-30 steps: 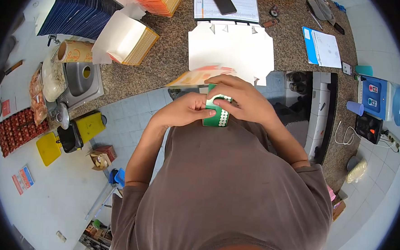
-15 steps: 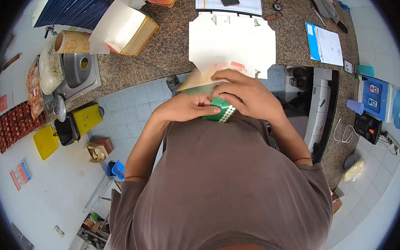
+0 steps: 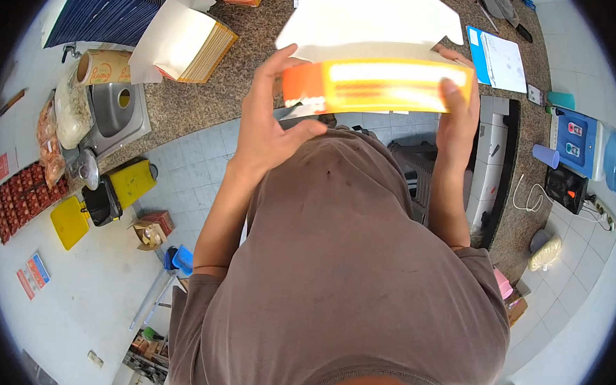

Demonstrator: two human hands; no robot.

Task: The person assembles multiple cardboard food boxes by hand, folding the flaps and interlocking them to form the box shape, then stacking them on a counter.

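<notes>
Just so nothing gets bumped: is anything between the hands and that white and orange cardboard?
Nothing visible is. The right hand grips the cardboard directly at its right end. The left hand is spread at the left end, with nothing showing between; whether it touches is unclear.

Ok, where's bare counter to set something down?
Bare granite runs between the steel sink and left hand, also from the yellow carton stack to the white cardboard. Crowded at far left: navy carton stack, printed roll, plastic bag.
</notes>
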